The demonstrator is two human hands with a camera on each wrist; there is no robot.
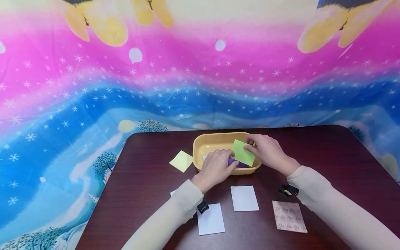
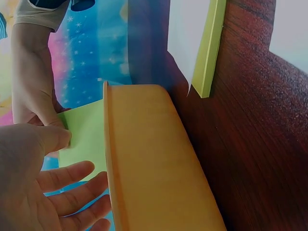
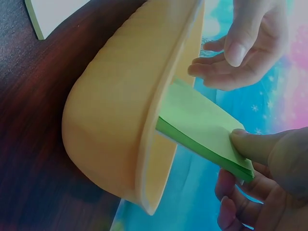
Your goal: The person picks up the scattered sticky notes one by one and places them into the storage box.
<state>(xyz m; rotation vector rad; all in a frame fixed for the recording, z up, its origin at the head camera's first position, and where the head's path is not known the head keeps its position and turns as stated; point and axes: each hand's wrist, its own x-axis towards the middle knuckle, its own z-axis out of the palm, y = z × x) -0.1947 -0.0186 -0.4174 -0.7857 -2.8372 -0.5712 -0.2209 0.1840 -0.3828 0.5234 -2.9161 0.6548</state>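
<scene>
A pad of green sticky notes (image 1: pixel 243 153) is pinched by my right hand (image 1: pixel 271 152), thumb on its top face and fingers beneath. The pad slants over the right end of a yellow plastic basket (image 1: pixel 215 139), its lower part inside the rim. My left hand (image 1: pixel 216 167) hovers over the basket's near rim with fingers loosely bent. In the right wrist view the left hand (image 3: pixel 255 53) is apart from the pad and holds nothing. Something purple (image 1: pixel 242 165) shows inside the basket, partly covered by the green pad and left hand.
A pale yellow sticky pad (image 1: pixel 181 161) lies left of the basket. Nearer me on the dark wooden table (image 1: pixel 150 166) are white pads (image 1: pixel 244 198) and a brown patterned square (image 1: pixel 290 216). A printed cloth (image 1: pixel 200 80) hangs behind the table.
</scene>
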